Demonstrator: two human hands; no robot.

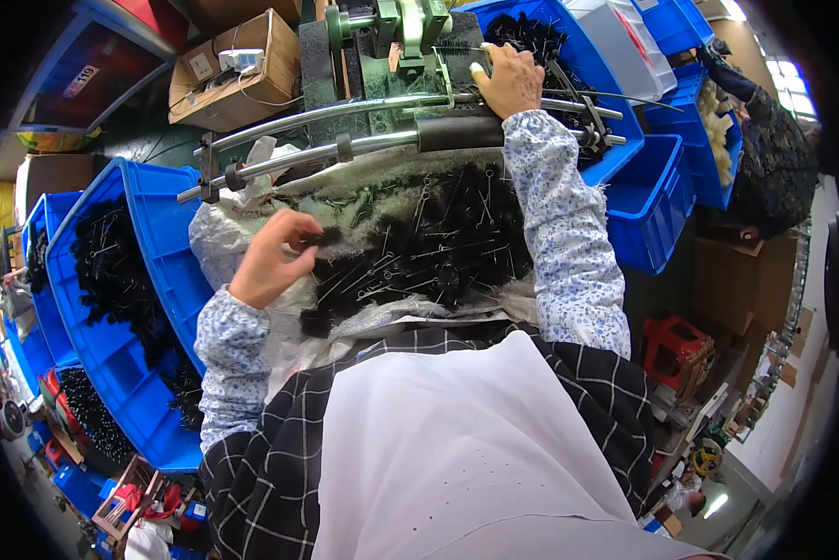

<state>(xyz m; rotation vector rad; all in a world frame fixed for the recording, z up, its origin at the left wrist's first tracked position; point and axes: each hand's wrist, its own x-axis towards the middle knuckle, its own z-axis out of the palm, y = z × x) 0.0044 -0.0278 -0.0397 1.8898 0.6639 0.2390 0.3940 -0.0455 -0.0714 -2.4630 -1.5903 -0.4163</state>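
Glare whitens the window [793,89] at upper right, steel rails [382,140] gleam, and fisheye distortion bends the edges.

A cluttered workshop, brightest along its right edge.
A window [793,89] glows at the upper right, a pale wall [760,457] curves below it (the lens bends everything), and a white light [715,506] shines near the bottom. A red stool [678,343] stands at the right; dark green floor [144,142] shows at the upper left.
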